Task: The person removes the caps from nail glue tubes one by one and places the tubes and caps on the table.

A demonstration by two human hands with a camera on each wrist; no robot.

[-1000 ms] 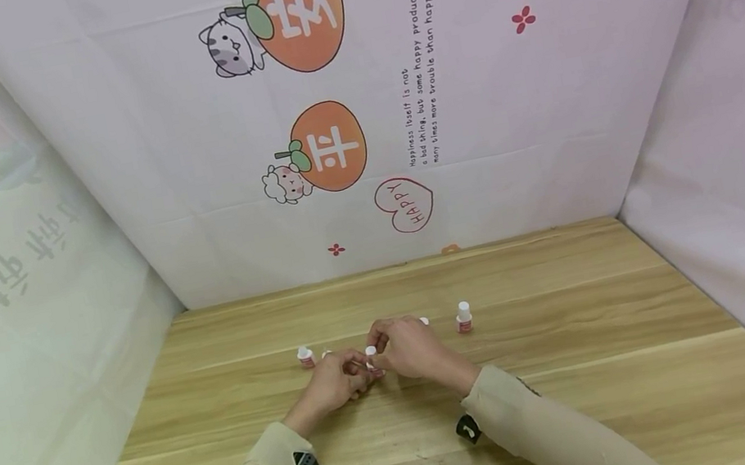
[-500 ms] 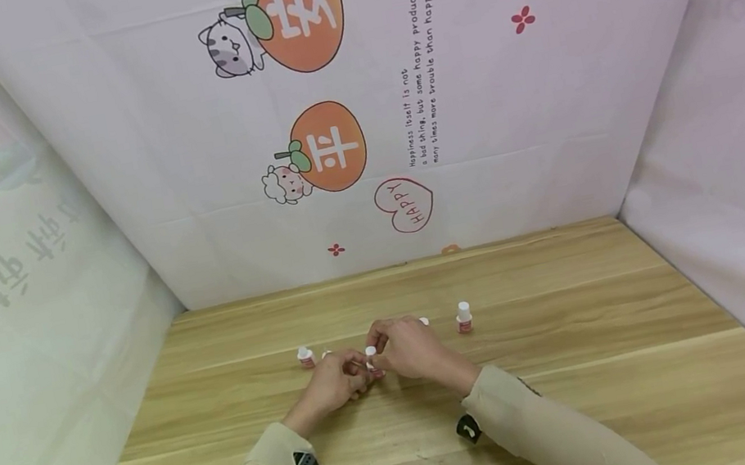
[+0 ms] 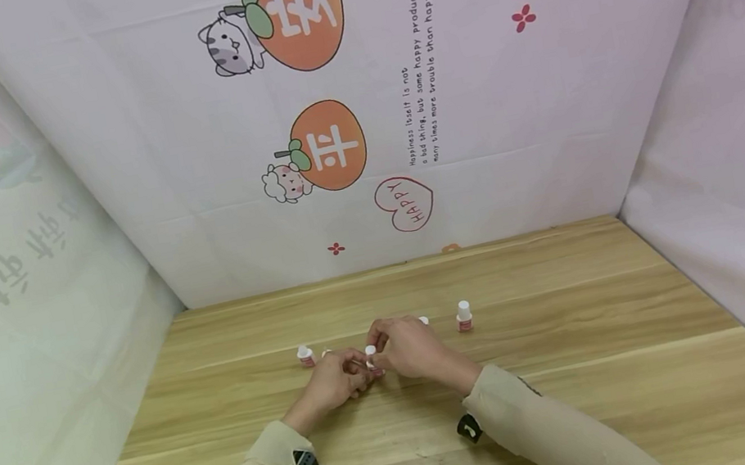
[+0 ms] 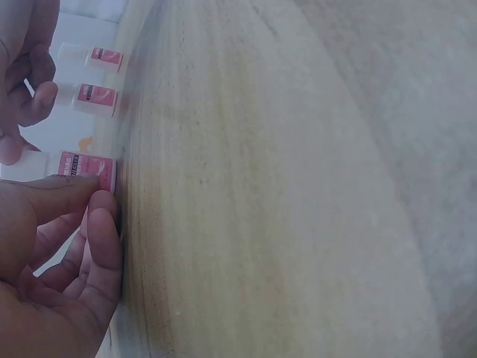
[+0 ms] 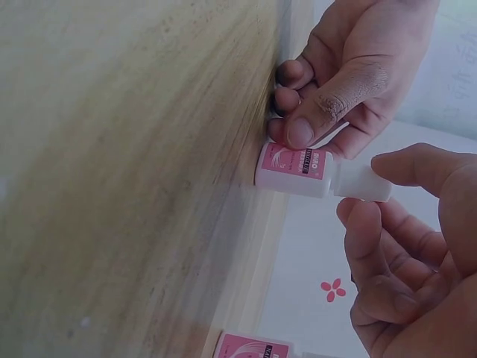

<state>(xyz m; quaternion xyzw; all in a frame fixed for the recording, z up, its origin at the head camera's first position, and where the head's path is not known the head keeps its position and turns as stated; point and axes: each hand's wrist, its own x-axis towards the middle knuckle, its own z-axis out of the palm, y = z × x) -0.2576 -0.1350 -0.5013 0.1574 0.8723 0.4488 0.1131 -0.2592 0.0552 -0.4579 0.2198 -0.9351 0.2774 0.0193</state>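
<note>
A small white glue bottle (image 5: 298, 183) with a pink label stands on the table between my two hands. My left hand (image 3: 330, 383) pinches its body low down, thumb on the label, as the left wrist view shows. Around its white cap (image 5: 363, 183) are the thumb and fingertips of my right hand (image 3: 414, 348), which pinch it from above. The right wrist view shows the cap seated on the bottle's neck. Part of the label is hidden behind the left thumb.
Similar bottles stand in a row: one at far left (image 3: 306, 357) with a narrower top, one mostly behind the left hand (image 3: 327, 353), one behind the right hand (image 3: 423, 321), and a capped one at right (image 3: 463, 318). White printed cloth (image 3: 495, 161) walls the wooden table (image 3: 590, 360).
</note>
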